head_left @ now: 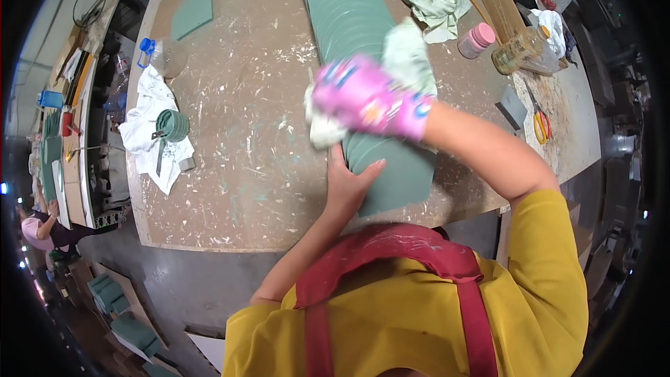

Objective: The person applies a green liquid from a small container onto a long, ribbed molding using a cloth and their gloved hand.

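A long overlapping row of green sheets, fanned out with curved edges, runs from the table's far side toward me. My left hand, bare, grips its left edge near the close end, thumb on top and fingers along the side. Above it, my right hand, in a pink patterned glove and blurred by motion, is closed over a whitish cloth lying across the sheets. The glove hides much of this cloth. Pale cloth also shows beyond the glove; whether it is the same piece I cannot tell.
On the brown table, a crumpled cloth, a pink jar, a bottle and scissors lie right. Left are a green roll on white cloth, a clear jug and a green piece. Another person works far left.
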`<action>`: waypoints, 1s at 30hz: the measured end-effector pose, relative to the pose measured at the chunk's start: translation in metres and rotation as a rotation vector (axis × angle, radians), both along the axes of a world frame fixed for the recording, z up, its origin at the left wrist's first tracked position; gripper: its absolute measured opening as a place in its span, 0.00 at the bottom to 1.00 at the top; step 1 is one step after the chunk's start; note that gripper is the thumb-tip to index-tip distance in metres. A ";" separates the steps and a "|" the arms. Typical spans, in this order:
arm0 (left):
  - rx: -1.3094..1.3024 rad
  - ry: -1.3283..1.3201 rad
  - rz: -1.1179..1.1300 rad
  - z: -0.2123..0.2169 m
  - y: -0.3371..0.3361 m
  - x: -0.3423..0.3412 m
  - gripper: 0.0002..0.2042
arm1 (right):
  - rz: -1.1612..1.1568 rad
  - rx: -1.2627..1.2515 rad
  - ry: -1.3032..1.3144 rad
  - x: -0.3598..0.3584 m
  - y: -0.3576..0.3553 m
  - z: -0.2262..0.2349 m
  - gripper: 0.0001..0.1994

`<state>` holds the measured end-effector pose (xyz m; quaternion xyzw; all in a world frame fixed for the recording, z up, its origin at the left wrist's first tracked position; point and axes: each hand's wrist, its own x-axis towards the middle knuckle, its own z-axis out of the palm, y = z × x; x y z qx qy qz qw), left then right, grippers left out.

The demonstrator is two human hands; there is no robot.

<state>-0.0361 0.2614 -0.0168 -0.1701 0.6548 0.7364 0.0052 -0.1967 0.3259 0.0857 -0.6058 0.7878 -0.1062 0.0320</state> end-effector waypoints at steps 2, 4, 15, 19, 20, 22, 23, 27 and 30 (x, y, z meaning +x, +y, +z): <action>-0.016 0.035 -0.011 0.006 0.001 0.002 0.48 | -0.283 -0.433 0.023 -0.026 0.065 -0.030 0.22; -0.060 0.099 -0.058 0.004 -0.001 -0.004 0.52 | -0.678 -0.580 -0.311 -0.012 0.108 -0.061 0.21; -0.127 0.106 -0.142 0.006 0.002 -0.010 0.50 | -0.695 -0.516 -0.164 -0.002 0.106 -0.032 0.09; -0.068 0.100 -0.044 0.014 -0.008 -0.002 0.45 | -0.146 -0.100 -0.091 -0.008 0.010 0.001 0.09; 0.085 -0.050 -0.118 0.023 -0.010 0.001 0.41 | -0.008 -0.169 -0.044 -0.003 -0.001 -0.006 0.07; 0.055 -0.055 -0.215 0.002 -0.016 0.005 0.46 | 0.227 -0.275 -0.112 0.000 -0.021 -0.014 0.05; -0.172 -0.272 -0.229 0.041 -0.008 -0.005 0.49 | 0.173 -0.243 -0.157 -0.007 -0.007 -0.014 0.08; -0.455 0.256 -0.032 -0.028 0.025 -0.011 0.54 | -0.444 -0.581 -0.486 -0.079 0.144 -0.088 0.26; -0.328 0.173 -0.018 -0.007 0.013 -0.007 0.56 | -0.493 -0.465 -0.330 -0.099 0.152 -0.083 0.17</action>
